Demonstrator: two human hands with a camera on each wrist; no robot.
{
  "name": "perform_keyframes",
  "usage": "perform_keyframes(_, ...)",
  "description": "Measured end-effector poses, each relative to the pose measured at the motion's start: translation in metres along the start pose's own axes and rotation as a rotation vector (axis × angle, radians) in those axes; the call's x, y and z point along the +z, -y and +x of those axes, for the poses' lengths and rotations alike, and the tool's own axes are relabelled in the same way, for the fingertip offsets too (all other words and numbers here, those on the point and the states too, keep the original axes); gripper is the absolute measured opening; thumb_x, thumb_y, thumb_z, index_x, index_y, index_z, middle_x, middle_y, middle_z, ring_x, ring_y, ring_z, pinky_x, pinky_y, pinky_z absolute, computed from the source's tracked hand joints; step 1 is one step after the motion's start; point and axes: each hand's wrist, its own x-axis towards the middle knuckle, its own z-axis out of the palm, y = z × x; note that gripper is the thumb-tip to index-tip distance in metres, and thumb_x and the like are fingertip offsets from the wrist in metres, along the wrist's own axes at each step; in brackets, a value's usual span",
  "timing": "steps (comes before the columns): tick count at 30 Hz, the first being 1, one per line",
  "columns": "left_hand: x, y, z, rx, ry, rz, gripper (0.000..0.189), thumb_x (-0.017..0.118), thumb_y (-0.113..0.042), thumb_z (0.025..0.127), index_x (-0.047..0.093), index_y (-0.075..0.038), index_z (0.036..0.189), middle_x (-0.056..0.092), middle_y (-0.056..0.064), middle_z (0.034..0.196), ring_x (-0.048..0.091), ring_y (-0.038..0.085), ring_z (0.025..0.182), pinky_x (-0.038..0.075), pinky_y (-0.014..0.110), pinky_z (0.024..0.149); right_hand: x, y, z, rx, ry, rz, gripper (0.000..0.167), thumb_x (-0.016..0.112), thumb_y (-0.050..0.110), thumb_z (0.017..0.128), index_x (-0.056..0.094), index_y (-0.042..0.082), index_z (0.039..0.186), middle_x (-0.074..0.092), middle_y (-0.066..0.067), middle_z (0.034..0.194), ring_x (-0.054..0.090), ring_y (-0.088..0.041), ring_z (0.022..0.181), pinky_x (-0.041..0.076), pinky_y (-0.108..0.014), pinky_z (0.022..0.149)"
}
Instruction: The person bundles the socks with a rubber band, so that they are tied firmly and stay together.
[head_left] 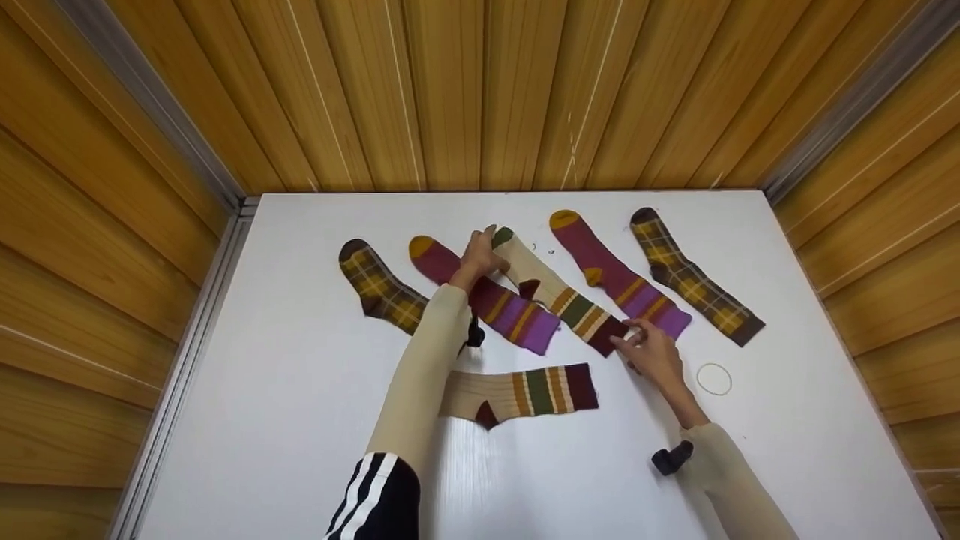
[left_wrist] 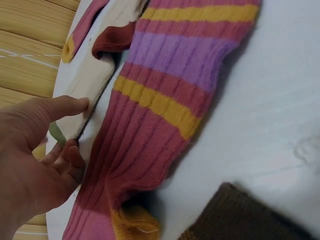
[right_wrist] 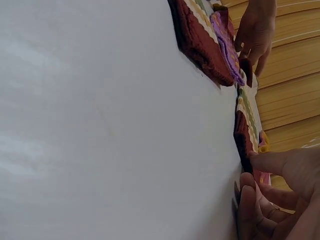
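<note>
1. Currently, your left hand [head_left: 480, 255] lies relaxed at the toe of the green-toed striped sock [head_left: 553, 285], thumb and fingers touching it without closing round it; your right hand [head_left: 651, 352] appears to pinch the maroon cuff at the other end. The sock lies on the white table [head_left: 300, 435], between your two hands.
2. Possible fault, skew: if your right hand draws on the cuff while your left merely touches the toe, the sock may slide or twist, the cause being uneven hold.
3. Possible fault, drag: the left raspberry sock [head_left: 504, 306] passes beneath your left wrist, close beside the striped sock's heel; a low sweep of that hand could rumple it.
4. Possible fault, knock: the right raspberry sock [head_left: 615, 277] has its purple cuff just behind your right hand, where your knuckles could push it askew.
5. Possible fault, snag: your left sleeve [head_left: 416, 375] hides the cuff of the left plaid sock [head_left: 379, 285] and the toe of the nearer striped sock [head_left: 521, 394]; ends you cannot see are easily disturbed.
6. Count: six socks, namely two striped, two raspberry and two plaid, the right plaid sock [head_left: 686, 274] lying beyond your right hand; one pale ring [head_left: 698, 375], just right of that hand.
</note>
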Motion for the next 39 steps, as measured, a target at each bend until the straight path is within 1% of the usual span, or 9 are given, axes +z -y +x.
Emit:
perform_keyframes(4,-0.004,-0.001,-0.007,-0.013,0.053,-0.068,0.081,0.082,-0.002,0.078,0.045,-0.002,0.151,0.054,0.022,0.145,0.053,0.031,0.131,0.044,0.040,0.112,-0.002,0.000,-0.001,0.020,0.049,0.055,0.044,0.078,0.022,0.091,0.063,-0.005,0.123,0.071,-0.010,0.084,0.062,-0.009,0.051,0.049,-0.022,0.048)
perform_keyframes(8,-0.006,0.000,-0.010,-0.001,0.088,-0.120,0.069,0.082,-0.006,0.080,0.055,0.000,0.142,0.062,0.021,0.136,0.056,0.029,0.120,0.047,0.038,0.106,-0.004,0.000,-0.002,0.048,0.053,0.101,0.036,0.078,0.018,0.091,0.064,-0.006,0.112,0.072,-0.009,0.083,0.063,-0.009,0.053,0.050,-0.022,0.048)
perform_keyframes(15,-0.008,0.006,-0.012,0.043,0.020,-0.318,0.040,0.074,-0.013,0.089,0.063,0.001,0.124,0.067,0.022,0.122,0.058,0.019,0.099,0.050,0.029,0.082,-0.004,0.006,-0.005,0.041,-0.007,0.189,0.028,0.076,0.016,0.092,0.065,-0.006,0.107,0.071,-0.010,0.086,0.063,-0.007,0.059,0.051,-0.021,0.049)
perform_keyframes(17,-0.009,0.007,-0.013,0.039,0.014,-0.398,0.037,0.074,-0.011,0.089,0.062,0.001,0.122,0.068,0.021,0.120,0.060,0.019,0.092,0.053,0.030,0.075,-0.002,0.007,-0.006,0.041,-0.032,0.245,0.028,0.076,0.014,0.092,0.064,-0.007,0.107,0.071,-0.008,0.087,0.064,-0.005,0.062,0.053,-0.021,0.051)
perform_keyframes(22,-0.012,0.007,-0.016,0.009,0.012,-0.532,0.036,0.074,-0.009,0.091,0.061,-0.002,0.124,0.066,0.013,0.110,0.061,0.020,0.080,0.055,0.036,0.068,0.001,0.009,-0.005,0.100,-0.046,0.489,0.029,0.071,0.010,0.095,0.056,-0.008,0.113,0.070,0.001,0.087,0.068,-0.007,0.063,0.060,-0.026,0.059)
perform_keyframes(25,-0.014,0.005,-0.018,0.009,-0.019,-0.553,0.035,0.073,-0.009,0.092,0.064,-0.002,0.125,0.063,0.008,0.102,0.061,0.019,0.078,0.054,0.037,0.068,-0.002,0.011,-0.005,0.131,-0.062,0.562,0.032,0.070,0.013,0.097,0.054,-0.005,0.117,0.068,0.006,0.087,0.067,-0.010,0.060,0.061,-0.029,0.060)
perform_keyframes(30,-0.020,0.001,-0.020,0.041,-0.081,-0.558,0.030,0.072,-0.009,0.093,0.068,0.000,0.122,0.064,0.008,0.098,0.060,0.012,0.075,0.054,0.028,0.067,-0.009,0.013,-0.002,0.133,-0.120,0.574,0.031,0.068,0.014,0.098,0.056,-0.003,0.120,0.069,0.011,0.084,0.067,-0.009,0.061,0.061,-0.031,0.062)
perform_keyframes(36,-0.036,-0.010,-0.031,0.116,-0.161,-0.536,0.023,0.072,-0.009,0.094,0.069,0.002,0.114,0.068,0.010,0.096,0.060,0.008,0.073,0.053,0.022,0.059,-0.014,0.019,-0.002,0.072,-0.213,0.689,0.025,0.065,0.010,0.099,0.056,-0.002,0.119,0.066,0.008,0.081,0.067,-0.011,0.061,0.061,-0.029,0.062)
perform_keyframes(39,-0.043,-0.012,-0.039,0.150,-0.166,-0.515,0.021,0.072,-0.009,0.094,0.069,0.002,0.111,0.067,0.008,0.095,0.060,0.007,0.071,0.053,0.023,0.058,-0.017,0.023,-0.006,0.048,-0.256,0.719,0.023,0.064,0.009,0.099,0.056,-0.002,0.117,0.066,0.008,0.080,0.066,-0.007,0.066,0.059,-0.026,0.059)
